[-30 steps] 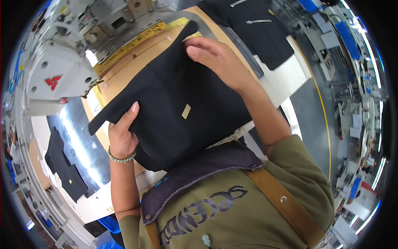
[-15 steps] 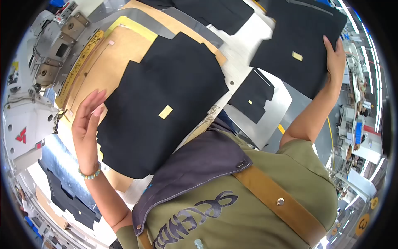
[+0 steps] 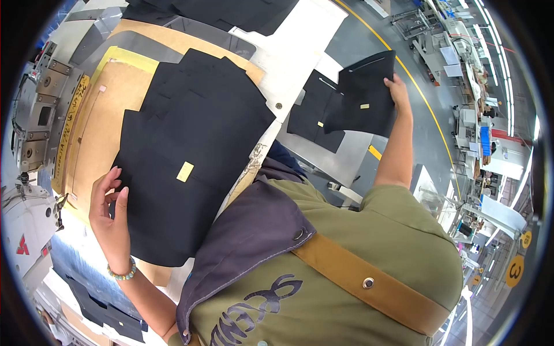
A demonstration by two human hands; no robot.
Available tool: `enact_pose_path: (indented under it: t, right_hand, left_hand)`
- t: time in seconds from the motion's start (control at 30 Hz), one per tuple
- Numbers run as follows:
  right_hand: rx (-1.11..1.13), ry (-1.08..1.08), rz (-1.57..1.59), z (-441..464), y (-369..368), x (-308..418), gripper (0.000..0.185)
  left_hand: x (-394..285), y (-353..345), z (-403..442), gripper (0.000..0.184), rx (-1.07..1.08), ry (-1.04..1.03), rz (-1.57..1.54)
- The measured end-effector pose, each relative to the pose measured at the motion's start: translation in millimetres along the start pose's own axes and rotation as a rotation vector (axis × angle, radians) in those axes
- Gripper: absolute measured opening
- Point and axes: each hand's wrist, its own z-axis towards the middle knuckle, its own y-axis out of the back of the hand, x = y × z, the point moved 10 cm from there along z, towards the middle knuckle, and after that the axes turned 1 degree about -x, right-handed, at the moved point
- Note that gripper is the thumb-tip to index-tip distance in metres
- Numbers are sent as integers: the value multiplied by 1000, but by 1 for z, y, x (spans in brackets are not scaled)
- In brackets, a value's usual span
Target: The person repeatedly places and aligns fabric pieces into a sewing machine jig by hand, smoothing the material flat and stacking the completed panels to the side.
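My right hand (image 3: 398, 93), reaching out to the right, grips the edge of a black fabric panel (image 3: 369, 78) with a small yellow sticker. That panel hangs tilted, partly over another black panel (image 3: 309, 112) on a metal side table (image 3: 323, 154). Beside the left edge of a large black fabric piece (image 3: 173, 115) is my left hand (image 3: 109, 213), fingers bent and thumb apart, holding nothing. Whether its fingertips touch the fabric, I cannot tell. The large piece lies flat on the work table and carries a yellow sticker (image 3: 184, 172).
A tan board with a yellow border (image 3: 115, 53) lies under the large piece. Machine parts (image 3: 43, 115) stand along the left. More black fabric (image 3: 213, 12) lies at the back of the table. A yellow floor line (image 3: 430, 106) runs at the right.
My right hand has carried its panel away from me, over the side table. My left hand has come closer to the large piece's edge. The view has shifted right.
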Motion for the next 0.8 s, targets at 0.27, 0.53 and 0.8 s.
enact_pose_path:
  t: [0.27,0.53,0.8]
  right_hand:
    - [-168,-475,-383,-21,0,-214,43]
    - [-182,159,6,32,-73,52,28]
    - [210,990,-191,-40,-248,398,29]
  left_hand:
    - [4,-1,0,34,-5,19,17]
    - [-21,-6,3,44,-37,-36,178]
    - [-40,4,-12,54,-216,-84,246]
